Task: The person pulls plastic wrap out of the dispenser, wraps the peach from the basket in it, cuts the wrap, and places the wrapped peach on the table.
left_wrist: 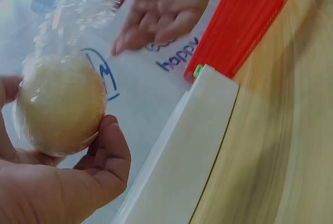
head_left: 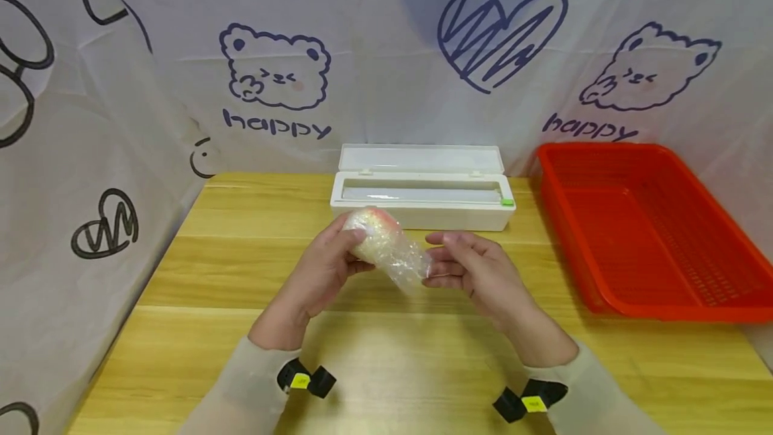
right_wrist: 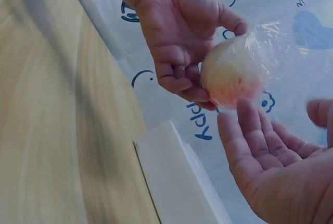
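Observation:
A round pale-yellow fruit with a red blush, a peach by its look [head_left: 376,225], is wrapped in clear cling film. My left hand [head_left: 326,257] grips it between thumb and fingers, over the middle of the table. A loose, crumpled tail of cling film [head_left: 406,262] trails off the peach to the right. Beside that tail is my right hand [head_left: 477,270], its thumb apart from its loosely bent fingers. Its fingertips are at the film's end; whether they touch it I cannot tell. The right wrist view shows the peach [right_wrist: 234,75] in the left hand [right_wrist: 179,31], red side visible.
Behind the hands stands a white cling film dispenser [head_left: 449,219], lid [head_left: 423,158] raised, a roll [head_left: 417,195] inside and a green slider [head_left: 507,202] at its right end. A red plastic basket [head_left: 580,233] stands at the right. Printed white cloth [head_left: 386,86] hangs behind the wooden table [head_left: 229,254].

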`<state>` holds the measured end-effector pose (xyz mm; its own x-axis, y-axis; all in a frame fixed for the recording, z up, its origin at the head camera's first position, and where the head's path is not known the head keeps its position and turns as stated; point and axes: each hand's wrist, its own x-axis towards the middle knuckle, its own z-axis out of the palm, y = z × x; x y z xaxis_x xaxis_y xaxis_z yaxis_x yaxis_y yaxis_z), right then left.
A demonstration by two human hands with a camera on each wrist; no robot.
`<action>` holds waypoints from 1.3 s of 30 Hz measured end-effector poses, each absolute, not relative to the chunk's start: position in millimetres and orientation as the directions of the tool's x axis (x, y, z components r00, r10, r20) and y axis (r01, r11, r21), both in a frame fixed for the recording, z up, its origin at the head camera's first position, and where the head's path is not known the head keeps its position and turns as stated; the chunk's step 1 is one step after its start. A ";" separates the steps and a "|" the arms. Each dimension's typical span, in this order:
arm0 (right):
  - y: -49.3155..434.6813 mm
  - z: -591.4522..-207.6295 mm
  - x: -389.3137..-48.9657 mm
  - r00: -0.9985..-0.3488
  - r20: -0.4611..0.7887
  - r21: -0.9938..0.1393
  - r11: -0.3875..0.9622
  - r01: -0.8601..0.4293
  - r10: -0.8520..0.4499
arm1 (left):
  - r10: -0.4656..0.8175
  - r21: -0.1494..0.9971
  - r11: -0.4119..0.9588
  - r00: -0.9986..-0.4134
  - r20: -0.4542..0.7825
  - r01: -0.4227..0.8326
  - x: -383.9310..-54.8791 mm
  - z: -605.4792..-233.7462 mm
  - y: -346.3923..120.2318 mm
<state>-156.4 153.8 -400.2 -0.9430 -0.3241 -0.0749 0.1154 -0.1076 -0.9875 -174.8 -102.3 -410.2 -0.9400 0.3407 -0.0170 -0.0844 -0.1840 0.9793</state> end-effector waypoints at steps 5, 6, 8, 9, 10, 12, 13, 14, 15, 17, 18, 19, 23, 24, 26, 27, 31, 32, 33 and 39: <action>150.5 -406.0 -147.5 -0.946 0.007 -0.999 -0.032 0.004 -0.323 | 0.299 0.976 -0.197 -0.954 -0.033 -0.096 -179.1 -413.2 -104.0; 148.2 -406.6 -146.1 -0.955 0.021 -1.000 0.002 -0.023 -0.297 | 0.297 0.975 -0.199 -0.954 -0.037 -0.099 -179.3 -413.8 -103.5; 144.7 -406.9 -143.0 -0.974 0.038 -0.997 0.062 -0.053 -0.225 | 0.286 0.972 -0.209 -0.957 -0.043 -0.106 -179.8 -414.7 -102.3; 143.6 -407.0 -141.4 -0.982 0.043 -0.994 0.090 -0.060 -0.185 | 0.273 0.970 -0.219 -0.961 -0.048 -0.111 -180.2 -415.3 -101.9; 143.0 -406.9 -139.9 -0.989 0.045 -0.991 0.118 -0.062 -0.144 | 0.255 0.966 -0.229 -0.965 -0.057 -0.117 -180.7 -415.6 -101.8; 143.3 -407.3 -137.6 -0.996 0.049 -0.986 0.155 -0.061 -0.077 | 0.213 0.959 -0.253 -0.974 -0.073 -0.127 -181.8 -415.7 -102.9; 144.0 -407.7 -136.7 -0.997 0.052 -0.985 0.159 -0.061 -0.058 | 0.192 0.956 -0.263 -0.978 -0.079 -0.129 -182.4 -415.8 -103.7; 144.4 -408.5 -136.5 -0.997 0.057 -0.985 0.160 -0.064 -0.048 | 0.175 0.954 -0.269 -0.981 -0.085 -0.131 -182.8 -415.8 -104.7; 144.6 -409.1 -136.7 -0.997 0.063 -0.984 0.163 -0.069 -0.046 | 0.166 0.954 -0.268 -0.982 -0.088 -0.131 -183.2 -415.7 -105.3; 143.2 -410.3 -138.3 -0.994 0.075 -0.984 0.153 -0.085 -0.074 | 0.171 0.958 -0.254 -0.981 -0.091 -0.133 -183.2 -415.7 -105.9; 141.6 -410.8 -139.4 -0.992 0.079 -0.985 0.143 -0.093 -0.095 | 0.181 0.962 -0.240 -0.979 -0.091 -0.133 -183.1 -416.2 -105.7; 139.5 -411.4 -140.6 -0.990 0.080 -0.986 0.134 -0.095 -0.113 | 0.195 0.965 -0.226 -0.977 -0.090 -0.134 -182.6 -416.4 -105.1; 131.2 -413.0 -142.0 -0.994 0.077 -0.993 0.078 -0.083 -0.079 | 0.215 0.970 -0.206 -0.973 -0.087 -0.132 -181.4 -417.6 -101.4; 130.2 -413.3 -141.2 -0.996 0.073 -0.995 0.066 -0.076 -0.042 | 0.200 0.968 -0.214 -0.976 -0.086 -0.129 -181.6 -418.0 -101.4; 130.2 -413.3 -138.8 -0.998 0.061 -0.997 0.048 -0.060 0.022 | 0.164 0.966 -0.233 -0.983 -0.079 -0.116 -181.9 -417.6 -103.2; 130.9 -413.2 -137.4 -0.998 0.050 -0.998 0.038 -0.048 0.041 | 0.142 0.965 -0.240 -0.987 -0.076 -0.109 -182.1 -417.3 -104.7; 133.7 -412.5 -132.8 -1.000 0.014 -0.999 0.033 -0.013 0.026 | 0.103 0.963 -0.255 -0.992 -0.068 -0.093 -183.7 -415.1 -109.7; 133.9 -412.5 -132.3 -1.000 0.006 -0.999 0.031 -0.006 0.008 | 0.101 0.962 -0.257 -0.993 -0.069 -0.093 -183.8 -414.5 -110.2; 133.6 -412.6 -131.9 -1.000 -0.002 -1.000 0.026 0.001 -0.014 | 0.100 0.961 -0.261 -0.993 -0.070 -0.094 -183.9 -414.2 -110.2; 129.3 -416.6 -132.9 -0.966 -0.131 -0.985 -0.079 0.152 -0.223 | 0.122 0.952 -0.287 -0.990 -0.071 -0.104 -183.6 -414.3 -107.4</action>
